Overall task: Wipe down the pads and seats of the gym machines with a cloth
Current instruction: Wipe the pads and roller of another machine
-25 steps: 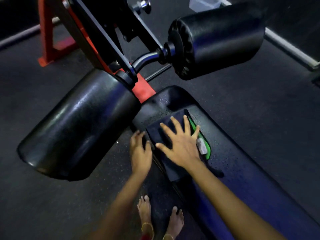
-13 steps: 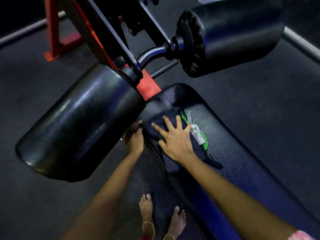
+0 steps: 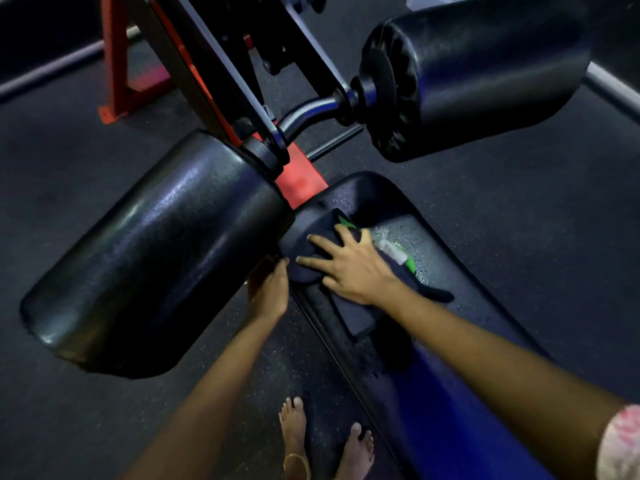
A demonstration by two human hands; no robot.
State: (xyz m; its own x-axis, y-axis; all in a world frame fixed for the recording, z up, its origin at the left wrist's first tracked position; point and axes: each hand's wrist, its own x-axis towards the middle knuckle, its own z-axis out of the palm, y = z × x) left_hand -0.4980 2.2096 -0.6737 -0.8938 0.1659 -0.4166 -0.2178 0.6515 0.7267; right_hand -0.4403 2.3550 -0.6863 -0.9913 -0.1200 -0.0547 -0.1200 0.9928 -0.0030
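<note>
A dark cloth (image 3: 349, 315) with a green edge and a white tag lies on the black bench pad (image 3: 460, 271), near the pad's far end. My right hand (image 3: 349, 268) presses flat on the cloth with fingers spread. My left hand (image 3: 268, 289) sits at the pad's left edge, next to the cloth, its fingers bent downward; whether it grips the cloth or the edge is hidden. Small droplets speckle the pad to the right of the cloth. Two black roller pads hang over the bench, one at the left (image 3: 152, 251) and one at the upper right (image 3: 478, 74).
A red and black machine frame (image 3: 214, 64) rises behind the rollers, with a red foot on the dark rubber floor (image 3: 519, 188). My bare feet (image 3: 325, 441) stand left of the bench. A pale bar runs along the floor at the right edge.
My right hand has slid the cloth farther up the pad toward the rollers. My left hand has followed along the pad's left edge.
</note>
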